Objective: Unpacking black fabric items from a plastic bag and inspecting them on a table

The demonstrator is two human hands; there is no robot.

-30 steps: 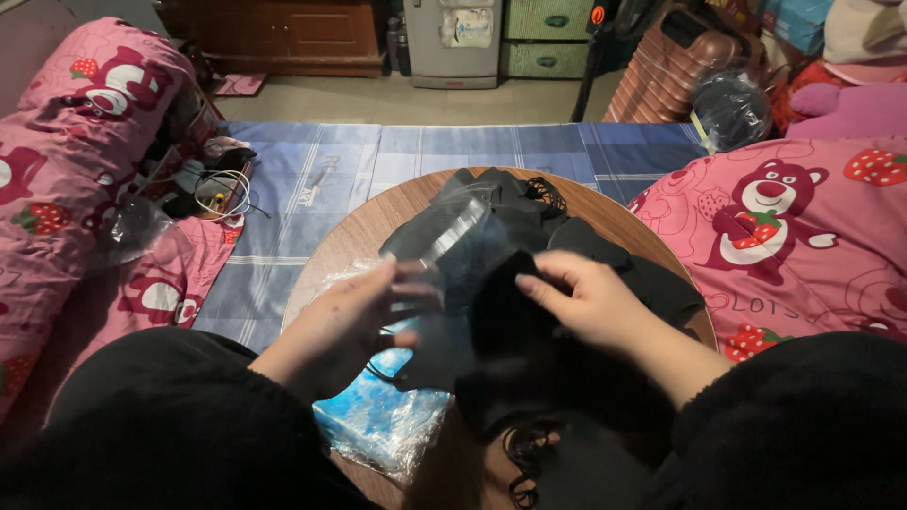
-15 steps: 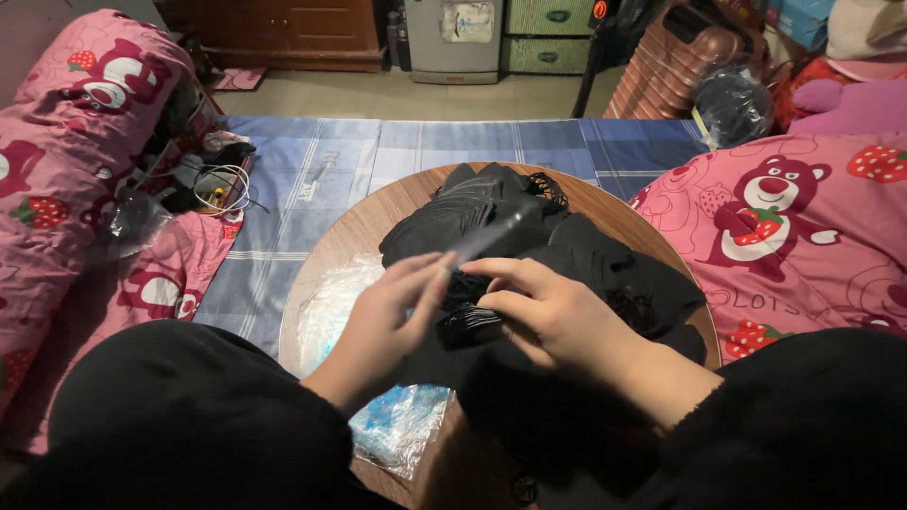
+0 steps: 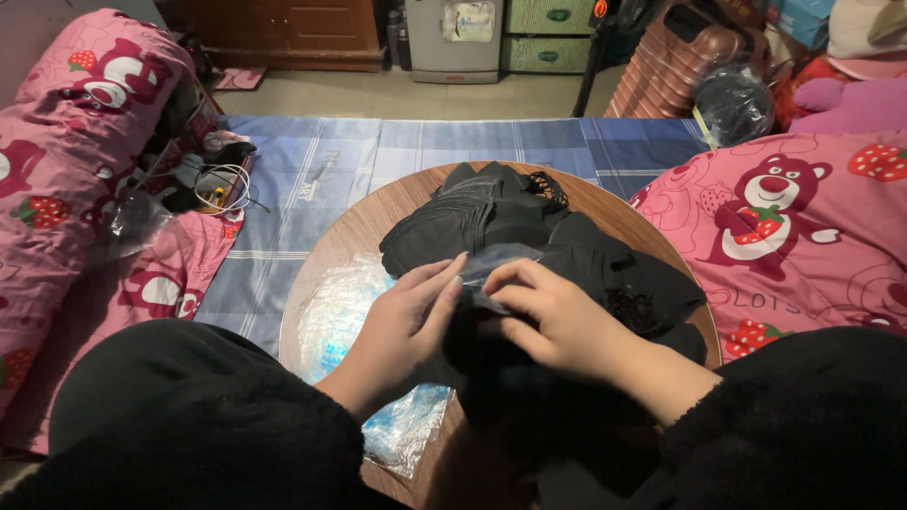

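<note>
— What are the hands doing?
— The left hand (image 3: pixel 402 316) and right hand (image 3: pixel 553 316) both pinch a clear plastic bag (image 3: pixel 496 264) over black cloth (image 3: pixel 491 222), piled just beyond them on the desk (image 3: pixel 364 227).

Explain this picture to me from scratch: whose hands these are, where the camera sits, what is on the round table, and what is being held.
There is no machine here. A person wears a camera on the head, so the view looks down at their own two bare hands and black sleeves. The left hand and the right hand meet over a round wooden table. Between the fingertips they pinch a thin clear plastic sleeve, held over a black cloth item. Behind the hands lies a pile of black cloth pieces. At the table's left edge sits a heap of clear plastic bags. The table stands on a blue checked mat, with pink bear-print bedding on both sides.
</note>
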